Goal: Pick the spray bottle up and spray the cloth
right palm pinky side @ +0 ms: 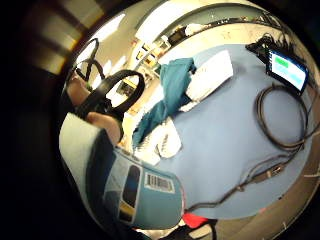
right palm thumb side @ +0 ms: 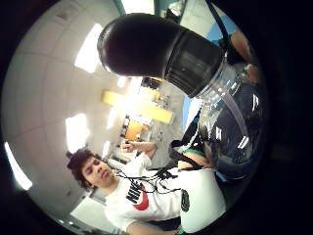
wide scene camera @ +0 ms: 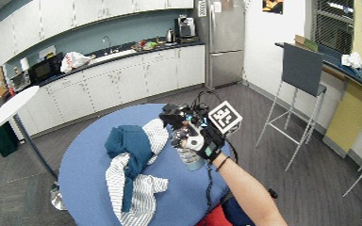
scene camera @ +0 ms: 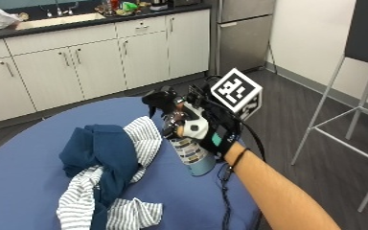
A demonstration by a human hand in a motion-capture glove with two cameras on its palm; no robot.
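Clearly the spray bottle (scene camera: 185, 143) is already off the round blue table (scene camera: 24, 177), held upright in the air above its near edge; its black trigger head (scene camera: 159, 100) points toward nine o'clock in the outside view, straight at the cloth, and its clear body with the printed label hangs below the hand; the gloved right hand (scene camera: 206, 129) has its fingers curled round the bottle's neck and upper body just under the head, so the grip is closed on the bottle, though whether a finger already lies on the trigger I cannot tell; the little-finger palm view shows the label and barcode close against the palm, and the thumb-side view is filled by the black head and the clear neck; the cloth (scene camera: 107, 163), a heap of dark teal fabric tangled with white striped fabric, lies on the table at about eight o'clock from the bottle, near it but not touching; beyond, at twelve o'clock, white cabinets (scene camera: 75, 67) run under a dark counter, and a stool (scene camera: 356, 120) stands at three o'clock; by my reading the picking up is done and the spraying is the step in hand; the next move calls for keeping the nozzle aimed at the heap, perhaps tilting it slightly down, and squeezing the trigger.
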